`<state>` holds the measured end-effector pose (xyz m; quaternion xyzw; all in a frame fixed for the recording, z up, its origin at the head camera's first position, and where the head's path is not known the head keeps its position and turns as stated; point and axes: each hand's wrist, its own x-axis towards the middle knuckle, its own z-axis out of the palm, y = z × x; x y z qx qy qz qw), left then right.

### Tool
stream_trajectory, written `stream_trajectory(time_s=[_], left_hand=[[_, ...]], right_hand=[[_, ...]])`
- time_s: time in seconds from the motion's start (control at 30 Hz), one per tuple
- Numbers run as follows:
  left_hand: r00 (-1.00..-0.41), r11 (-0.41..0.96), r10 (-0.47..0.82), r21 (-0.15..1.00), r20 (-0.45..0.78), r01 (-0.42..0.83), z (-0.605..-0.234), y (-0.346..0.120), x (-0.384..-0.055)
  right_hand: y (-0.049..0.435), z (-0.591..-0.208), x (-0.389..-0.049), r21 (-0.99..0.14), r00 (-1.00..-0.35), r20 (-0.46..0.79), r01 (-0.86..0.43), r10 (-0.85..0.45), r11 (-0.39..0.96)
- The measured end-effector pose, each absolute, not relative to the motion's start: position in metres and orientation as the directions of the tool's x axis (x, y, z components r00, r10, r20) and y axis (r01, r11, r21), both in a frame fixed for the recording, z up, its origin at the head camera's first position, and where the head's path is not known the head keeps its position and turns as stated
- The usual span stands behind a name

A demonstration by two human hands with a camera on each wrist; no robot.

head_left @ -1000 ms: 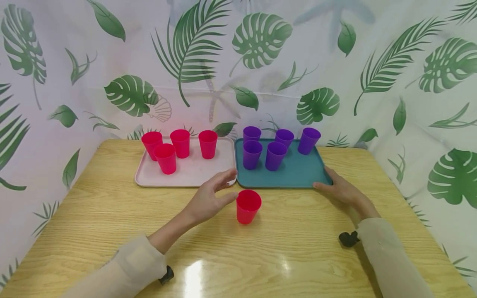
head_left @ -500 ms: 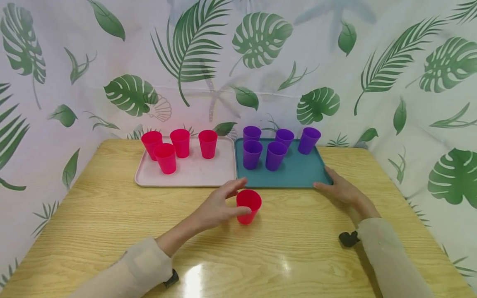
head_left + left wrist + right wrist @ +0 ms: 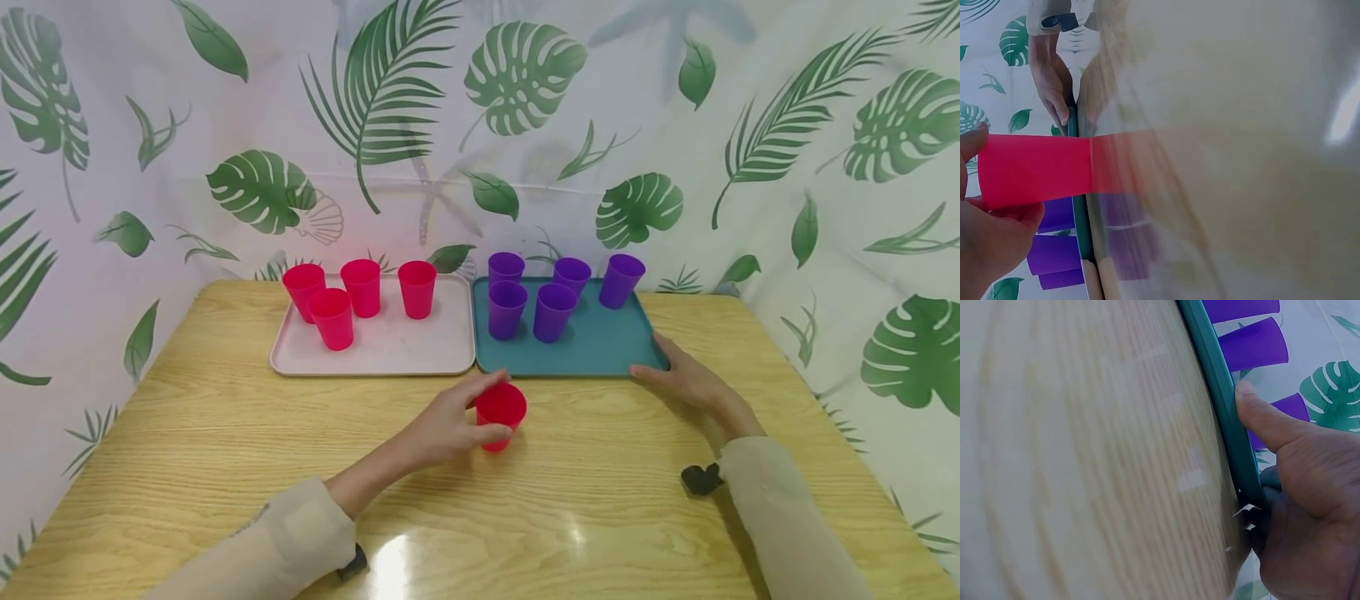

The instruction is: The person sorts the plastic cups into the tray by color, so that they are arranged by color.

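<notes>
My left hand [image 3: 447,427] has its thumb and fingers around the upper part of a red cup [image 3: 501,405], which stands upright on the table in front of the trays. In the left wrist view, fingertips lie against opposite sides of that red cup [image 3: 1035,170]. At the right, my right hand [image 3: 692,382] grips the near right corner of a teal tray [image 3: 585,360], its thumb lying over the rim. The right wrist view shows the hand [image 3: 1310,465] at the tray's edge, with its other fingers partly hidden beyond the rim.
Several purple cups [image 3: 551,315] stand on the teal tray. Left of it, against its edge, a pale pink tray [image 3: 405,354] bears several red cups [image 3: 332,321]. The wooden table [image 3: 570,500] meets a leaf-patterned cloth [image 3: 555,158] at the back and sides.
My left hand has moved right and slightly nearer, from beside the red cup to around it. The cup stands in the same place, and the right hand stays on the tray corner.
</notes>
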<state>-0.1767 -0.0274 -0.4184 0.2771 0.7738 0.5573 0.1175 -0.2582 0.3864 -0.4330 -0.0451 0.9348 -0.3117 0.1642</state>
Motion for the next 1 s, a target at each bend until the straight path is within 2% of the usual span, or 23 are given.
stream_trajectory(time_s=[1.0], left_hand=[[-0.832, 0.272, 0.547, 0.921, 0.091, 0.280, -0.4147, -0.0298, -0.1726]], right_hand=[[0.3873, -0.4337, -0.2577, -0.623, -0.945, -0.271, 0.028, -0.182, 0.782]])
